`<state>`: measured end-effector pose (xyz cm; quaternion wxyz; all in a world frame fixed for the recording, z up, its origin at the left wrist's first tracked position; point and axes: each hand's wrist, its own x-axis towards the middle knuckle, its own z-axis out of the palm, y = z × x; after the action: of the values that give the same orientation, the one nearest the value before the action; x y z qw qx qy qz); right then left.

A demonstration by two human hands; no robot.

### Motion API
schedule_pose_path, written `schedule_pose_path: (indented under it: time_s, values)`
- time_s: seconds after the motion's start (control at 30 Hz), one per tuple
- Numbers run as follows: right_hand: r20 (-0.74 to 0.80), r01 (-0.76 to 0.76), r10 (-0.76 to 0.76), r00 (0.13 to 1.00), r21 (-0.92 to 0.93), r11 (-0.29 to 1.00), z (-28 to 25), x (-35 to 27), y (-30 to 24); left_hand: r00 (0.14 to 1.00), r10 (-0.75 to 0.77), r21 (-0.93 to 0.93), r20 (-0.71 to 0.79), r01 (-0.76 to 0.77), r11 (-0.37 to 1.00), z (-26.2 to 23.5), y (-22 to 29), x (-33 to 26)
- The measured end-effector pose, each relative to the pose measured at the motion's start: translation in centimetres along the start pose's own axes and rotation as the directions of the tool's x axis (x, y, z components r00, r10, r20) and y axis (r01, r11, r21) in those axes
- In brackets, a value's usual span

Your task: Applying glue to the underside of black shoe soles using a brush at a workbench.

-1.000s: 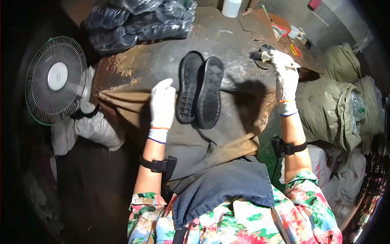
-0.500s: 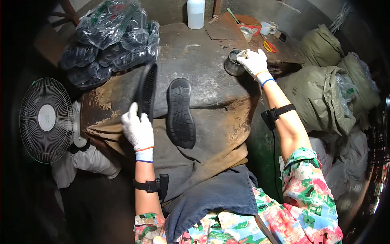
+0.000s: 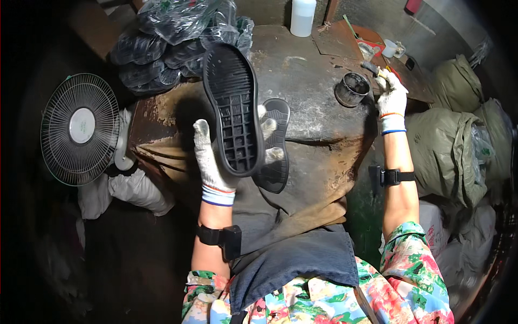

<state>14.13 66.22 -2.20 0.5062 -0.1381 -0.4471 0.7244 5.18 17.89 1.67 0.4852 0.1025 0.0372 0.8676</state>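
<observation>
In my gloved left hand [image 3: 211, 162] is a black shoe sole [image 3: 237, 113], raised off the bench. Its ribbed and gridded inner side faces up, and my fingers pass behind it and show past its right edge. A second black sole [image 3: 279, 173] lies tread up on the cloth-covered bench beneath, partly hidden by the first sole and my fingers. My gloved right hand [image 3: 393, 97] grips a small brush [image 3: 372, 68] with dark bristles and a light handle. The brush is up and to the right of a dark, stained metal pot [image 3: 352, 90], apart from it.
Bagged black soles [image 3: 172, 48] are piled at the back left, near a fan [image 3: 81, 127]. A white bottle [image 3: 302, 19] stands at the back. A white cup [image 3: 389, 48] and a red box sit at the back right. Green sacks [image 3: 442, 146] crowd the right side.
My left hand has turned the sole from edge-on to inner side up. My right hand has lifted the brush out of the pot and away to the right. The view has shifted too.
</observation>
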Motion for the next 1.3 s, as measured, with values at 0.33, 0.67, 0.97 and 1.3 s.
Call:
schedule_pose_path:
  time_s: [0.33,0.67,0.97,1.3]
  values:
    - [0.383,-0.169,0.077,0.92,0.211,0.963,14.0,-10.7,-0.4,0.955,-0.144,0.115,-0.26,0.179,0.977,3.5,-5.5,1.8]
    - [0.604,0.399,-0.024,0.797,-0.496,0.772,15.9,-15.1,-2.4,0.916,-0.341,0.102,-0.211,0.367,0.924,1.7,-4.0,-0.9]
    - [0.617,-0.007,0.253,0.745,-0.373,0.928,15.5,-25.0,-5.8,0.978,-0.175,-0.061,-0.112,0.169,0.984,-2.2,-5.6,0.1]
    - [0.727,0.192,0.264,0.633,-0.479,0.857,12.7,-27.1,-7.9,0.942,0.213,0.84,-0.258,0.11,0.531,-1.2,-1.0,-0.4]
